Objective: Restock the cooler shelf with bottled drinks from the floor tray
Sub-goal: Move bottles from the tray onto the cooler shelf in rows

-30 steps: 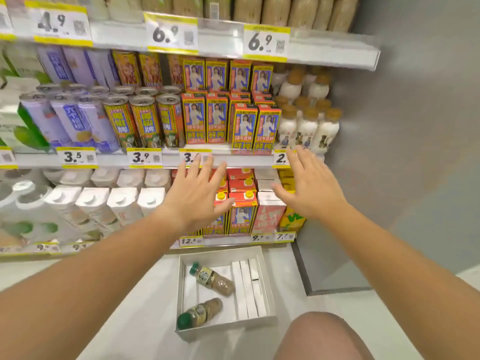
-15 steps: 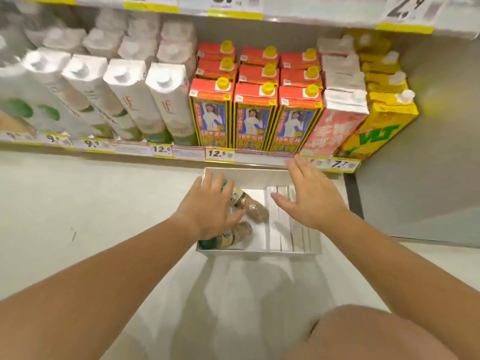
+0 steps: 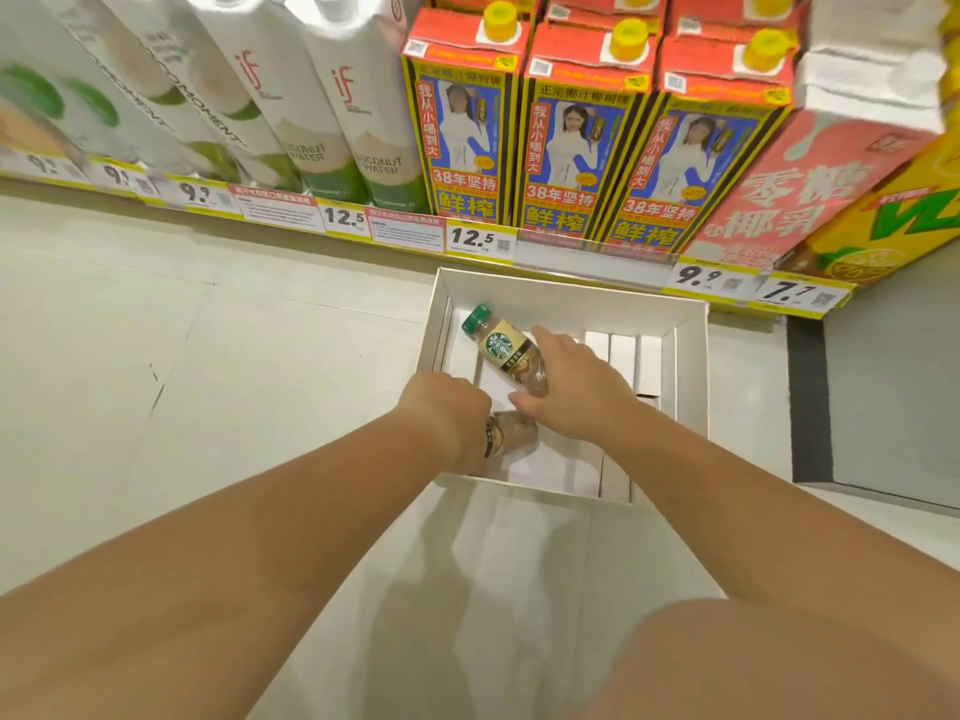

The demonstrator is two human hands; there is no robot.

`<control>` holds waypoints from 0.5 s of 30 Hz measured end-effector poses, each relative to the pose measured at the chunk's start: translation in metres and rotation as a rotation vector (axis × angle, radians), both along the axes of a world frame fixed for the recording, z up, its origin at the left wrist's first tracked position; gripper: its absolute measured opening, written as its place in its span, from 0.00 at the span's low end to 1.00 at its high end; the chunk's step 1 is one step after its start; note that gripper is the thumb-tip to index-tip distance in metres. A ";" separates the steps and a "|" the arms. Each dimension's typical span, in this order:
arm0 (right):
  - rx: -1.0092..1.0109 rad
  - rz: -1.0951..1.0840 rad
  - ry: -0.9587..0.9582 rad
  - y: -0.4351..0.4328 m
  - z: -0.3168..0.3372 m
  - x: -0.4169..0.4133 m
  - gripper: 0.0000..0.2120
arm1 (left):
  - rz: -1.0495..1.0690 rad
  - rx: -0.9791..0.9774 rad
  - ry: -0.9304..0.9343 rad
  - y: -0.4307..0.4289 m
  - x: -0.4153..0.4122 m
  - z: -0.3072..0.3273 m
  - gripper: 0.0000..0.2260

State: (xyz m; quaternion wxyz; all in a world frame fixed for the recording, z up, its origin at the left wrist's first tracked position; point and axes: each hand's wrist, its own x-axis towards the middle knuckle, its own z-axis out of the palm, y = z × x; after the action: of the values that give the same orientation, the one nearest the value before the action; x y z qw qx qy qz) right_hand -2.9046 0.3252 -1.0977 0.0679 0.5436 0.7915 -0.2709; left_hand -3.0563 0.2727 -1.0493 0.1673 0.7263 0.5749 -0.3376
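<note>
A white cardboard tray (image 3: pixel 691 366) sits on the floor under the bottom shelf. Two coffee bottles lie in it. The far bottle (image 3: pixel 506 350) has a green cap and a round green logo; my right hand (image 3: pixel 576 397) curls around its lower end. The near bottle (image 3: pixel 511 433) is mostly hidden under my left hand (image 3: pixel 449 413), whose fingers close over its cap end. Both arms reach down into the tray.
The bottom shelf edge (image 3: pixel 550 254) with yellow price tags runs just above the tray. It holds white coconut water cartons (image 3: pixel 358 106), red-topped cartons (image 3: pixel 571 132), a pink carton (image 3: pixel 800 194) and a yellow carton (image 3: pixel 898 220). White dividers (image 3: pixel 623 356) lie in the tray. My knee (image 3: pixel 779 662) is at the lower right.
The view dropped from the upper shelves to the floor tray. Both hands went down into the tray and closed on the two bottles.
</note>
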 end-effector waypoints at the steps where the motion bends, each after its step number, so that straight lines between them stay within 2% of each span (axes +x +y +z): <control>1: -0.014 -0.007 0.010 0.001 -0.005 -0.004 0.39 | -0.002 0.007 -0.002 0.002 0.001 0.000 0.16; 4: -0.009 -0.063 0.063 0.004 -0.020 -0.009 0.31 | 0.098 0.090 -0.128 0.007 -0.001 0.001 0.20; 7: -0.006 -0.128 0.152 0.010 -0.029 -0.007 0.23 | 0.330 0.225 -0.428 0.005 -0.005 -0.001 0.28; 11: -0.082 -0.143 0.255 0.010 -0.033 0.002 0.26 | 0.597 0.359 -0.809 -0.010 -0.005 -0.007 0.39; 15: -0.158 -0.147 0.357 0.004 -0.033 0.011 0.32 | 0.876 0.427 -1.024 -0.021 0.011 -0.019 0.37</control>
State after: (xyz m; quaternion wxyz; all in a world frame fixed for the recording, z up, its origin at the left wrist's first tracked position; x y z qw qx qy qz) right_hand -2.8932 0.3295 -1.1310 -0.0510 0.5363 0.7255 -0.4283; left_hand -3.0448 0.2518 -1.0681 0.3909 0.5127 0.7169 0.2652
